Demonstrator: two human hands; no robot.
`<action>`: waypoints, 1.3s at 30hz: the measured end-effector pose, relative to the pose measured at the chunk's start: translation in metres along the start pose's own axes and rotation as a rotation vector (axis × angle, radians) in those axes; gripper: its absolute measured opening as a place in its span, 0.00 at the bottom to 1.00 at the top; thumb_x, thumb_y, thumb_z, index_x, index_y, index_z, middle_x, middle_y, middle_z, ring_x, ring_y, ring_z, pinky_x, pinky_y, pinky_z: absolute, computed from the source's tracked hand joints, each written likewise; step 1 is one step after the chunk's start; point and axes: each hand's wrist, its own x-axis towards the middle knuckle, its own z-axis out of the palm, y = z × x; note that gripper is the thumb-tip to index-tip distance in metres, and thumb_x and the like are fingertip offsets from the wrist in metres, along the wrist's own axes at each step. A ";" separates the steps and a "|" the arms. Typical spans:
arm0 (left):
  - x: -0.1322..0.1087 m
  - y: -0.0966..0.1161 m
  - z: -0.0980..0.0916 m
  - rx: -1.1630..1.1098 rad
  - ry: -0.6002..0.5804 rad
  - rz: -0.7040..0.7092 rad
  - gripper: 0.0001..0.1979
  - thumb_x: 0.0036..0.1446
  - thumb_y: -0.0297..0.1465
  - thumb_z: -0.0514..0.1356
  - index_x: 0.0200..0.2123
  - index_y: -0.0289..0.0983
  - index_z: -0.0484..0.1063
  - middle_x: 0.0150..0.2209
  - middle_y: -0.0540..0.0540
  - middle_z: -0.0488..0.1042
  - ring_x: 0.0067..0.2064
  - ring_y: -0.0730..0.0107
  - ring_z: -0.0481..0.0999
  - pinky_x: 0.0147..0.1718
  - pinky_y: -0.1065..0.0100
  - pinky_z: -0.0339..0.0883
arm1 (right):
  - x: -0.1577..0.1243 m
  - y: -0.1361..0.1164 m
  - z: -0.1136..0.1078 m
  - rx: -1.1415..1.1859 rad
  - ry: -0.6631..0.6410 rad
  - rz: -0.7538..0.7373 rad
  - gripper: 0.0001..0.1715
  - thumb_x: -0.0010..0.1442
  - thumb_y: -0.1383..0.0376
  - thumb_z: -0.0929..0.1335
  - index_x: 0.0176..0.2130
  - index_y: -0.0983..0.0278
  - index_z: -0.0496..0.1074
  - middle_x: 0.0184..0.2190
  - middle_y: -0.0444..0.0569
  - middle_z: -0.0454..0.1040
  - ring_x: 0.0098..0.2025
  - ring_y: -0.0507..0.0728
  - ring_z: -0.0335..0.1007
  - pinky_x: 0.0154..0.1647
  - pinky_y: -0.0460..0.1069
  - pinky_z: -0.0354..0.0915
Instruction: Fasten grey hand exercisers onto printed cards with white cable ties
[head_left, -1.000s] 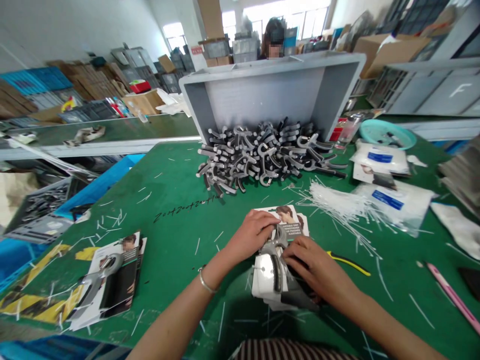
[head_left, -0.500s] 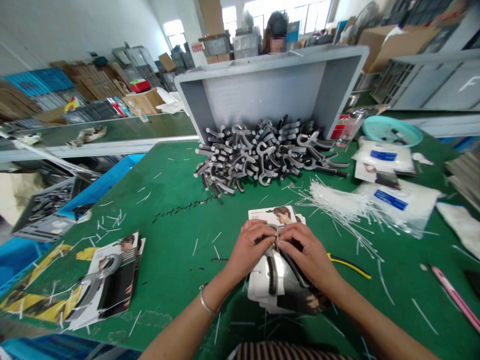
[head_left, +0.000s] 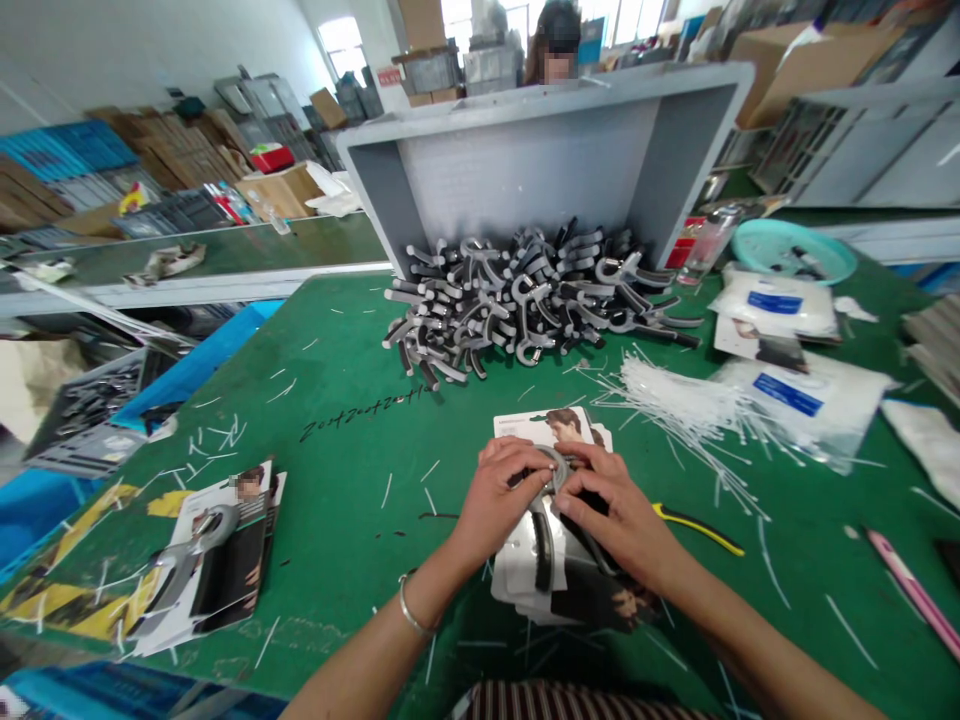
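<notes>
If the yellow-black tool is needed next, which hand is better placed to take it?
Probably the right hand: the yellow-black tool lies on its outer side, while the left hand is farther away. Both hands are at the hand grip, though.

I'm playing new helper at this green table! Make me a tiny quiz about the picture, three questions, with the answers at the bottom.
1. True or false: the hand grip at the left hand lies on printed cards.

2. Fill the gap: the big heap of grips lies at the open side of a tipped ____ crate.

3. Compared with the right hand, where does the yellow-and-black handle lie?
A) to its left
B) underneath it
C) to its right

Key: 1. True. 2. grey. 3. C.
</notes>
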 end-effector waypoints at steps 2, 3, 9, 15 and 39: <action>0.000 0.000 0.000 0.008 -0.005 0.003 0.04 0.60 0.30 0.63 0.37 0.42 0.79 0.39 0.47 0.81 0.50 0.60 0.73 0.55 0.56 0.59 | 0.000 0.000 0.000 0.000 -0.002 -0.004 0.09 0.63 0.59 0.68 0.33 0.58 0.76 0.58 0.49 0.67 0.62 0.64 0.58 0.62 0.63 0.53; 0.000 0.000 0.000 0.013 -0.005 0.003 0.04 0.60 0.30 0.63 0.37 0.42 0.79 0.39 0.47 0.81 0.50 0.60 0.73 0.55 0.55 0.59 | 0.000 0.000 0.000 0.000 -0.003 -0.004 0.09 0.63 0.59 0.68 0.33 0.58 0.76 0.59 0.49 0.66 0.62 0.64 0.58 0.62 0.63 0.53; -0.004 -0.005 0.000 0.045 -0.004 0.050 0.05 0.60 0.31 0.63 0.38 0.43 0.79 0.40 0.47 0.81 0.52 0.59 0.72 0.55 0.54 0.59 | 0.001 0.001 0.001 0.006 -0.010 0.008 0.09 0.63 0.59 0.68 0.33 0.58 0.76 0.58 0.49 0.67 0.62 0.64 0.58 0.62 0.62 0.53; -0.009 0.001 -0.008 0.025 -0.073 0.146 0.06 0.61 0.30 0.62 0.40 0.42 0.79 0.44 0.46 0.80 0.55 0.59 0.70 0.57 0.54 0.57 | 0.004 0.000 0.001 0.029 0.003 0.025 0.11 0.64 0.59 0.67 0.31 0.59 0.75 0.55 0.50 0.70 0.60 0.63 0.60 0.60 0.61 0.55; -0.048 0.034 0.016 0.338 -0.099 0.220 0.06 0.61 0.26 0.56 0.32 0.37 0.71 0.35 0.44 0.75 0.42 0.59 0.70 0.48 0.54 0.62 | 0.000 -0.003 0.026 -0.074 0.190 -0.024 0.19 0.65 0.68 0.63 0.56 0.58 0.64 0.60 0.51 0.66 0.61 0.62 0.57 0.60 0.61 0.55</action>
